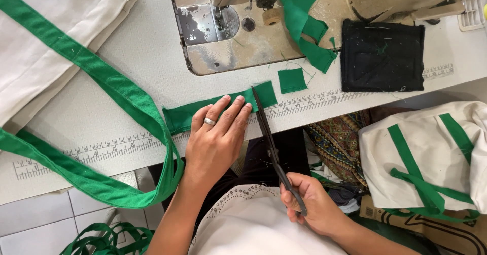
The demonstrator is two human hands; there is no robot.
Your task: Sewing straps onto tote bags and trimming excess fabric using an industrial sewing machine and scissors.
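Flatly, left hand (217,133) presses spread fingers on green strip (203,114); right hand (309,204) grips scissors (271,148).

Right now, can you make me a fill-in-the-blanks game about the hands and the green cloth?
1. The left hand presses flat on a green ____ on the table.
2. The right hand holds black ____.
3. A ____ shines on one finger of the left hand.
4. The small green square lies beside the black ____.

Missing words: strip; scissors; ring; pad
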